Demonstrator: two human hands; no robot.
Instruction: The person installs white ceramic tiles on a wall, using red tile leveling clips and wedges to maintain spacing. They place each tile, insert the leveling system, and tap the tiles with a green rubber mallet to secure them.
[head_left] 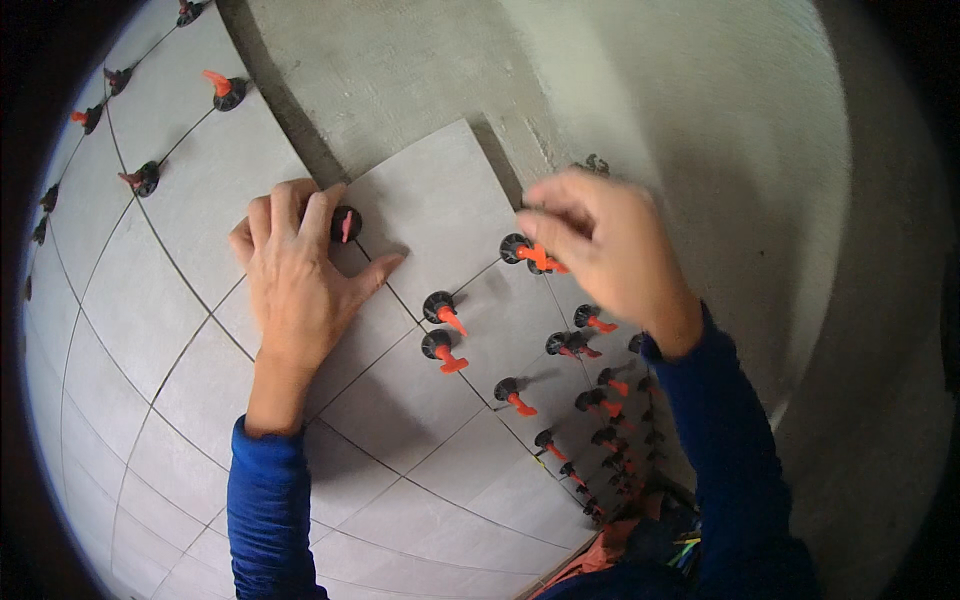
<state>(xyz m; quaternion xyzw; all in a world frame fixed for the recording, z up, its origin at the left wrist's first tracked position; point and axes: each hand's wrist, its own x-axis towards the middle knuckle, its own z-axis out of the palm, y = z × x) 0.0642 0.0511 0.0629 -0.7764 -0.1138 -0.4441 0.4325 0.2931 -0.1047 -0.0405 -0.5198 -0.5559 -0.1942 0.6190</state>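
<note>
My left hand [296, 272] rests on the wall tiles, fingers spread, fingertips at the upper tile's left joint beside a black leveling spacer [346, 226] with a pink handle. The pale grey tile [428, 172] stands out into the bare plaster. My right hand [610, 248], slightly blurred, is curled at that tile's right edge, just above and over orange-handled black spacers [521, 252]; whatever its fingertips hold is hidden. More spacers [441, 318] sit on the joints below.
Bare grey plaster [710, 150] lies above and right of the tiled surface [140, 340]. Several spacers [228, 92] dot the upper left joints, and a dense row [610, 440] runs down the right. Reddish and dark items [660, 530] lie at the bottom right.
</note>
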